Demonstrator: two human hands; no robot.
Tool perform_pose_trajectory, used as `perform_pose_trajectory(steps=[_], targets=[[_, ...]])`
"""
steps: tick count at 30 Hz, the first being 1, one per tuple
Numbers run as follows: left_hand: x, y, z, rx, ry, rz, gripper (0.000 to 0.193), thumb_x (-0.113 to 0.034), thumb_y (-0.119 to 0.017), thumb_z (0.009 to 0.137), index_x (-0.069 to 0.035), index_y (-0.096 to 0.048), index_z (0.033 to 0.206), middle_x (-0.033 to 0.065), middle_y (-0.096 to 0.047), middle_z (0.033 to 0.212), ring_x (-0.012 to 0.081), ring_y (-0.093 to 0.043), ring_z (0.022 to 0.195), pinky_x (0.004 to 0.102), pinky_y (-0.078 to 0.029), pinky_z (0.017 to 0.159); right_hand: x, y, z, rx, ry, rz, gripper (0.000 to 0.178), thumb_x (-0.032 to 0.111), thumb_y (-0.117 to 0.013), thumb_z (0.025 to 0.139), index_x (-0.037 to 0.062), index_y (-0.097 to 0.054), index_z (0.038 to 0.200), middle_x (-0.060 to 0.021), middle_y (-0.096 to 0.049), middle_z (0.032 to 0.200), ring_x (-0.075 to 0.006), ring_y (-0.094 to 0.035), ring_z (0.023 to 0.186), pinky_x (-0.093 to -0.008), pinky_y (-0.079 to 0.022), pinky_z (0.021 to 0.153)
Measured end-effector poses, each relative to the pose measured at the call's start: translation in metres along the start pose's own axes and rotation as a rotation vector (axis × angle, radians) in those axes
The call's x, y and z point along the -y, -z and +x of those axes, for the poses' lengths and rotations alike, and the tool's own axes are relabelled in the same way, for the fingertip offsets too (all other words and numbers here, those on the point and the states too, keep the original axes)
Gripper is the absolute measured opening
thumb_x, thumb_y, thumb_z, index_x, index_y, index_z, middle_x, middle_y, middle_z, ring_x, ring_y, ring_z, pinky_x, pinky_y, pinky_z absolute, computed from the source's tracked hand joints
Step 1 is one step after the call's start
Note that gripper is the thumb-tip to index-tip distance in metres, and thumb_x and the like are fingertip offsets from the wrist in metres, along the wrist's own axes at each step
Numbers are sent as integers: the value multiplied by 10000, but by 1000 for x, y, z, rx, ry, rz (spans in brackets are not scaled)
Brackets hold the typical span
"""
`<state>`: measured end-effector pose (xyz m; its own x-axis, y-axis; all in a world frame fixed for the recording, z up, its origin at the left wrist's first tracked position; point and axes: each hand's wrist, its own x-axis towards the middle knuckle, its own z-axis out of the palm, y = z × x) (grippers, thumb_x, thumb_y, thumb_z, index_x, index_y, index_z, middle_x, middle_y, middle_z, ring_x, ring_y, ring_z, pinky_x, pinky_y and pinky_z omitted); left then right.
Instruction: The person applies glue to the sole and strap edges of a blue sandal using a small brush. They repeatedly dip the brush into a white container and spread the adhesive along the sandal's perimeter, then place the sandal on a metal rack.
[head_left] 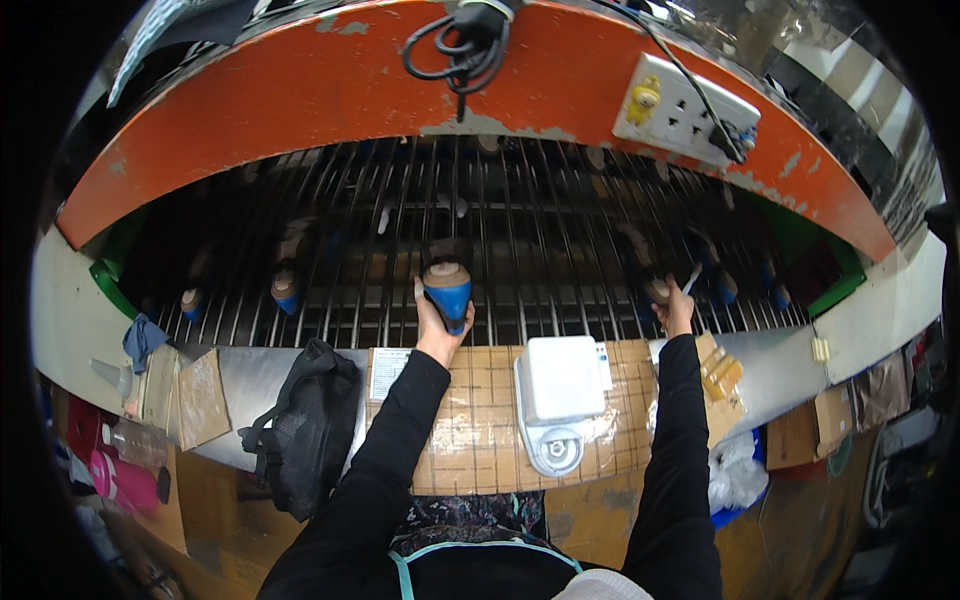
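My left hand is wrapped round a shoe last, blue with a tan, sole-like end, holding it over the near part of the rod conveyor. A dark part of it points away from me. At the right, my right hand closes on another tan-ended shoe last, mostly hidden by my fingers. A small pale, stick-like thing juts up at that hand; I cannot make out what it is. More blue lasts lie on the rods, one to the left and one to the right.
A cardboard-covered ledge in front of me bears a white device with a round dial. A black mesh bag lies left of it. Above the rods, an orange hood carries a power strip and a coiled black cable.
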<state>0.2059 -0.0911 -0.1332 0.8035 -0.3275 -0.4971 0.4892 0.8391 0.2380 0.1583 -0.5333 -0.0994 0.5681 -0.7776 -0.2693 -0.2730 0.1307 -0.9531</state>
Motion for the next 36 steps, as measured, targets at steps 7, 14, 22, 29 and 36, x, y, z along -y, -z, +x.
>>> perform_pose_trajectory(steps=[7, 14, 22, 29, 36], targets=[[4, 15, 23, 194, -15, 23, 511, -595, -413, 894, -129, -582, 1018, 119, -613, 881, 237, -592, 662, 311, -505, 520, -20, -7, 17, -77, -37, 37, 412, 262, -787, 764, -56, -546, 867, -158, -638, 808, -248, -625, 445, -301, -495, 354], [29, -24, 35, -193, -257, -268, 482, -507, -419, 923, -121, -546, 1181, 78, -581, 1195, 253, -531, 1114, 485, -453, 958, -30, 0, 25, -22, -11, 101, 447, 206, -755, 801, -77, -481, 1013, -186, -642, 824, -307, -666, 519, -311, -518, 359], [38, -20, -71, 24, -117, -148, 920, -555, -538, 890, -280, 71, 1523, 246, 40, 1556, 508, -276, 1357, 577, -222, 1128, -41, 25, 37, -120, 165, 37, 179, 116, -496, 875, -47, -565, 895, -167, -649, 737, -232, -654, 563, -300, -505, 449], [52, 44, -158, 550, 198, 65, 667, -593, -404, 927, -271, -274, 1496, 248, -355, 1465, 426, -418, 1310, 574, -328, 1080, -9, -6, 13, -14, 542, -752, 771, 556, -834, 581, -32, -571, 1006, -234, -674, 988, -381, -652, 947, -410, -497, 841], [54, 53, -151, 591, 198, 88, 692, -562, -493, 909, -273, -268, 1496, 241, -344, 1475, 453, -390, 1319, 571, -314, 1090, 36, -1, -18, -94, 547, -962, 766, 558, -829, 550, -2, -577, 1007, -251, -671, 1005, -391, -651, 989, -437, -507, 857]])
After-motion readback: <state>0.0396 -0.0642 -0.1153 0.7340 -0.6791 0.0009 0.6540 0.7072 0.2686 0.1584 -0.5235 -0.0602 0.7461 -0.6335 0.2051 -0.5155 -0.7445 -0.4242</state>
